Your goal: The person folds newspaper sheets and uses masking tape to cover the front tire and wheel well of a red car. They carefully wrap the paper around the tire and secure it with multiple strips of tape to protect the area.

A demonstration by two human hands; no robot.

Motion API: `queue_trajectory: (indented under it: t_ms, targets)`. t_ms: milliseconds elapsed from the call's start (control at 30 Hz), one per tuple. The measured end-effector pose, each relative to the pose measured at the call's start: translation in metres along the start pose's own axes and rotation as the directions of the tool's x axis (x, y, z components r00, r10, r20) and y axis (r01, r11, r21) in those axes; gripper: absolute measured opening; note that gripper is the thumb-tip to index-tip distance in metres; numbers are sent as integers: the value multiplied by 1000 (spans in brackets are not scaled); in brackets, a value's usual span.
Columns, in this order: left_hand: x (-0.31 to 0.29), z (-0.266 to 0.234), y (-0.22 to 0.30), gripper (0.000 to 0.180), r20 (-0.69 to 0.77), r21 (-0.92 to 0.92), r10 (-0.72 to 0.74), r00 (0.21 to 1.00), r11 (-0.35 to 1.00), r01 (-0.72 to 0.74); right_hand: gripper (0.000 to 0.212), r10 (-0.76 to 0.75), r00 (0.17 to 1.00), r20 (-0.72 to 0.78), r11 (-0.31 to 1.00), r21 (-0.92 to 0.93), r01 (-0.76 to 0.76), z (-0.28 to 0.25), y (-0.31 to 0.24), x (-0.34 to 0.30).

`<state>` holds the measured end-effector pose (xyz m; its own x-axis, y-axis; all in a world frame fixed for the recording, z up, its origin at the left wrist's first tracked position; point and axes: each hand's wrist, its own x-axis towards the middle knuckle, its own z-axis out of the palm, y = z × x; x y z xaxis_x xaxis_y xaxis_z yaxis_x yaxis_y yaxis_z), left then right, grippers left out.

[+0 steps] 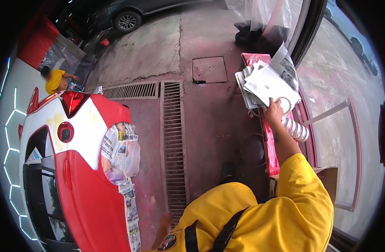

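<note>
My right arm stretches out to a stack of newspapers (266, 82) on a narrow red-covered table. There my right hand (274, 112) has its fingers closed on the edge of a roll of tape (289, 105), which lies against the papers. Just beside the wrist, several more tape rolls (296, 129) sit side by side along the table. My left hand (166, 220) hangs low near the floor grate, touching nothing that I can see; its fingers are too small and partly hidden to read.
On the left stands a red and white car (81, 185), its wheel area covered with newspaper (120, 147) and plastic. A person in yellow (56, 80) is beyond it. A drain grate (173, 138) crosses the floor. A metal frame (355, 143) stands right, a cardboard box (328, 178) under the table.
</note>
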<state>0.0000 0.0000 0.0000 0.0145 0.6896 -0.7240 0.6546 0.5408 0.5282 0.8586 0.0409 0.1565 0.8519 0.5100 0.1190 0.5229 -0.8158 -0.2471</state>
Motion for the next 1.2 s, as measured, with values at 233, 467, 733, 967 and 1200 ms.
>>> queue_trajectory:
  t_ms: [233,467,733,967,1200]
  targets:
    - [-33,8,71,34,-44,390,285,958,888,-246,40,-164,981,104,969,-167,180,38,18,61]
    - [-33,56,105,30,-26,217,1,1000,976,5,22,-61,996,-65,992,109,68,-25,72,96]
    - [53,68,79,28,-89,-3,20,996,1000,-20,40,144,983,-110,886,457,-79,-51,113,147]
    - [47,109,298,31,79,-125,271,959,957,-260,30,236,857,-459,832,551,66,-199,89,121]
    - [84,132,464,32,313,-99,495,811,866,-490,35,200,852,-484,753,632,182,-264,68,88]
